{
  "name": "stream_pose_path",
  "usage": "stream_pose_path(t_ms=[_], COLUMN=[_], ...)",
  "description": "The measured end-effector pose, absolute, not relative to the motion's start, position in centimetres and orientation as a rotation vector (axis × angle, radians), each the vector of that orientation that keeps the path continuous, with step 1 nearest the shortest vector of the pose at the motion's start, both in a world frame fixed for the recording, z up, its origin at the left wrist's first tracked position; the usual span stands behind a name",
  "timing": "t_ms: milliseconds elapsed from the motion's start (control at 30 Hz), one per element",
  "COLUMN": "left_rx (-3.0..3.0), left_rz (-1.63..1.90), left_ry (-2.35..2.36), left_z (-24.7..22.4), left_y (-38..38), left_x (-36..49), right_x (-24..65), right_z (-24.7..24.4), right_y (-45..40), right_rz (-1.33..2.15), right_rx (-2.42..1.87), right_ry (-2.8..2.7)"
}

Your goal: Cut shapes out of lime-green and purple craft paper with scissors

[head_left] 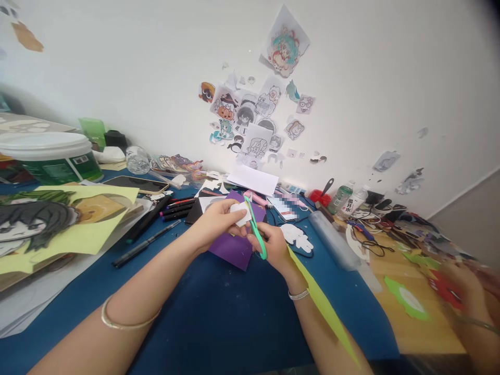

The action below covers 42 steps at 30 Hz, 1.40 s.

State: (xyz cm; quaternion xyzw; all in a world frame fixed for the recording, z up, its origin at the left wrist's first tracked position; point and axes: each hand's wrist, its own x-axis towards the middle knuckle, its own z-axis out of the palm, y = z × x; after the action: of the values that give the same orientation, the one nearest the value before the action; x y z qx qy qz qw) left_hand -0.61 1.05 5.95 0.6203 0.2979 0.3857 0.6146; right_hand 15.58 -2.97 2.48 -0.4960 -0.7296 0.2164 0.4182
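Observation:
My left hand (219, 221) pinches a small white piece of paper (239, 213) near the middle of the view. Just to its right, my right hand (269, 244) holds green-handled scissors (258, 234), whose blades point up and away beside the right edge of the white piece. Beneath both hands a purple sheet (234, 252) lies on the blue table cover (219, 317). A white cut-out shape (297, 238) rests right of my right hand. Against my right forearm leans a yellow-green strip of paper (324, 307).
Black pens (146, 245), yellow paper with a drawn figure (105, 211) and a white-lidded tub (50, 156) are on the left. A clear plastic roll (334, 239) and bottles (344, 198) stand or lie rightward. Another person's hand (464, 286) is at far right.

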Motion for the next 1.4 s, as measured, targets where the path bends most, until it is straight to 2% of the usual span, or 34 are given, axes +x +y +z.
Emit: stream_pose_path(t_ms=[500, 1100, 1400], left_rx=[1.591, 1.551, 1.740], left_rz=[0.875, 0.882, 0.888], left_ry=[0.695, 0.737, 0.744], left_z=[6.3, 6.4, 6.1], left_y=[0.9, 0.7, 1.2], left_x=[-0.7, -0.4, -0.7], right_x=[16.3, 15.9, 16.2], right_z=[0.9, 1.9, 1.3], right_y=[-2.0, -2.7, -2.3], right_rz=[0.623, 0.551, 0.603], right_rx=[-1.153, -1.221, -1.184], right_ry=[-1.825, -1.829, -1.831])
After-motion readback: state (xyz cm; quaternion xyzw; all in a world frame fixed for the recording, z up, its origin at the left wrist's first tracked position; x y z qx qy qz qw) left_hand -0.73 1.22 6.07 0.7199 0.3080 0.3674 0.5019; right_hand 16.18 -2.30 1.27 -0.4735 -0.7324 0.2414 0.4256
